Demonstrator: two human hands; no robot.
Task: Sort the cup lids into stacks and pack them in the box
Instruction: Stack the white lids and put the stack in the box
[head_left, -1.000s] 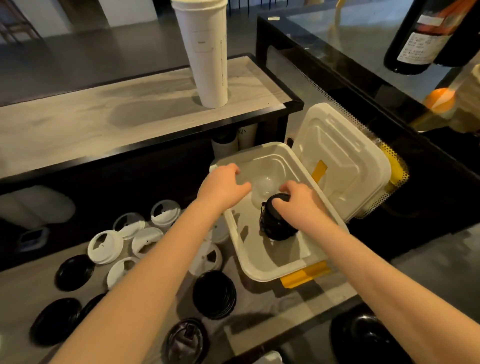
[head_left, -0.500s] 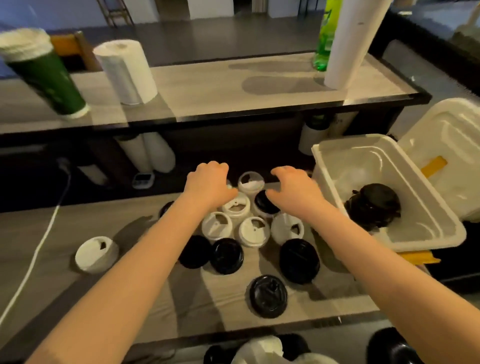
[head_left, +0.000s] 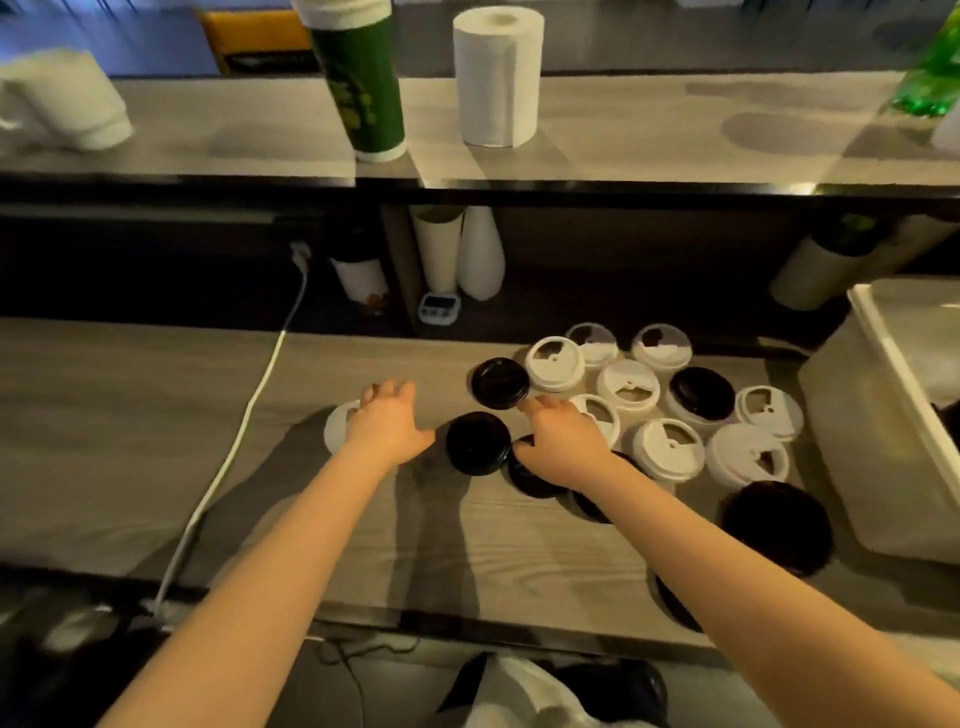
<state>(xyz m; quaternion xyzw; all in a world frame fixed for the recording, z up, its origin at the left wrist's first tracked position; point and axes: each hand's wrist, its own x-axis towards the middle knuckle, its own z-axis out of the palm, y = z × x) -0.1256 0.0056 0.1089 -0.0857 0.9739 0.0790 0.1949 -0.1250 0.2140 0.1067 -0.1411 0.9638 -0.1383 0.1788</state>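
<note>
A: So, where are we w/ the lids?
B: Mixed lot on the table (head_left: 156, 415), black & white side by side, no tidy stacks that we can see. Box (head_left: 862, 447) sits far right, well apart from both grips.
A: Grips?
B: Left grip (head_left: 387, 426) is spread over a lone white lid (head_left: 335, 431), nothing pinched. Right grip (head_left: 563, 441) has fingers straight, reaching toward the far black lid (head_left: 500, 383). Another black lid (head_left: 478, 442) lies between them.
A: Risks?
B: Prob. two. Our right forearm hangs low over the black ones, so a sweep could scatter them. And the colours touch, so we may nest a wrong one. Cable (head_left: 249, 410) near the left grip could snag too.
</note>
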